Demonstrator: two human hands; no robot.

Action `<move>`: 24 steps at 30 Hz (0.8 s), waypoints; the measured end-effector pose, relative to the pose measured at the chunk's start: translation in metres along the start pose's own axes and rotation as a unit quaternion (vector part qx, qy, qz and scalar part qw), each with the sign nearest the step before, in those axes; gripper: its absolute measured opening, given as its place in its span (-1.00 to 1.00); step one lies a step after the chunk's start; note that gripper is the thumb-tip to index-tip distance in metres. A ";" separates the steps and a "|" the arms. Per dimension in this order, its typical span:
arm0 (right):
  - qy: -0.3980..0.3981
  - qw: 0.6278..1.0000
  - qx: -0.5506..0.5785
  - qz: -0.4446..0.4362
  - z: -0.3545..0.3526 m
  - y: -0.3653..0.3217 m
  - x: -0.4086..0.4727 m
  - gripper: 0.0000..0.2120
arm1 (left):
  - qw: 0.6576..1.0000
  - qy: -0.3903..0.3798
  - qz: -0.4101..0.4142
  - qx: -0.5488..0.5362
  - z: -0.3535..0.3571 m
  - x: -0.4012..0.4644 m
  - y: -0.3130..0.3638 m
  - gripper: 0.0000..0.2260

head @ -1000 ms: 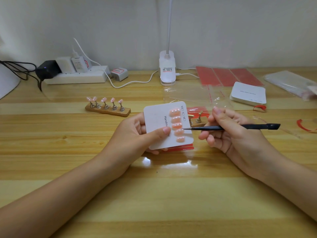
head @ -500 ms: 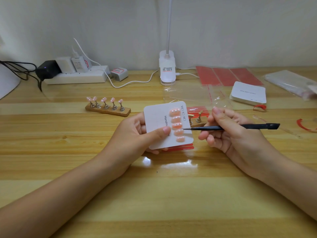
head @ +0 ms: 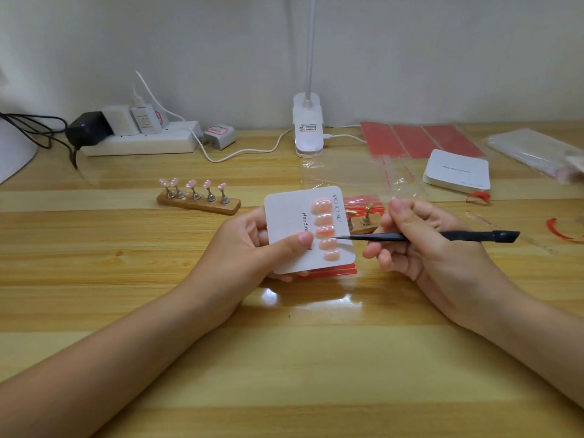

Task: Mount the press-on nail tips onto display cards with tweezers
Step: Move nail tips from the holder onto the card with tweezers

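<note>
Five glossy peach-pink nail tips (head: 325, 233) sit in a column down the right side of the white display card (head: 290, 222), a couple of them dotted with tiny pale beads, and the card is lifted just above the wooden table (head: 284, 358), centre frame. The left hand (head: 252, 248) grips it, thumb laid across its face, fingers curled behind. Printed on the card: "Handma", the rest hidden by the thumb, plus size boxes "XS", "S", "M" along the top edge. The right hand (head: 420, 238) pinches the black tweezers (head: 423, 237), and their point touches the fourth tip down. Just behind the card, a wooden stand (head: 199, 202) carries five more pink tips on metal holders. Farther right, a stack of white cards (head: 457, 169) with small print too fine to read, beside red adhesive sheets (head: 420, 140). At the back wall, a white clip lamp (head: 307, 128) bears a barcode label, illegible.
</note>
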State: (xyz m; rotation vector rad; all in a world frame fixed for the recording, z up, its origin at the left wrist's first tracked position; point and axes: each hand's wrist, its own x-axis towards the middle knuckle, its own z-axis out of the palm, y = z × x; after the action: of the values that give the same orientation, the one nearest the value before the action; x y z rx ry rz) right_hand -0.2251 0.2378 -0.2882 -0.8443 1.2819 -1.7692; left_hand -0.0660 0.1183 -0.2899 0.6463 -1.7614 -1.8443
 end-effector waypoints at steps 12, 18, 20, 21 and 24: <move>0.004 0.966 -0.208 -0.155 0.006 0.000 -0.013 -0.76 | 1.000 0.006 0.004 -0.005 -0.001 0.000 -0.002 -0.70; 0.012 0.924 -0.303 -0.234 0.005 0.007 -0.014 -0.78 | 1.000 0.011 -0.001 -0.014 -0.001 0.000 -0.001 -0.68; 0.014 0.907 -0.334 -0.256 0.005 0.009 -0.014 -0.82 | 1.000 0.012 -0.002 -0.017 -0.001 0.000 -0.001 -0.68; 0.014 0.902 -0.340 -0.264 0.005 0.010 -0.014 -0.83 | 1.000 0.012 -0.002 -0.019 -0.001 0.000 0.000 -0.69; 0.009 0.916 -0.311 -0.254 0.006 0.009 -0.014 -0.80 | 1.000 0.010 -0.001 -0.021 -0.001 -0.001 0.001 -0.73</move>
State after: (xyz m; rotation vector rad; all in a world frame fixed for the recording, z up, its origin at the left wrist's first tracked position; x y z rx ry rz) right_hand -0.2120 0.2455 -0.2964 -1.6421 1.7947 -1.7504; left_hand -0.0643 0.1178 -0.2893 0.6475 -1.7052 -1.8654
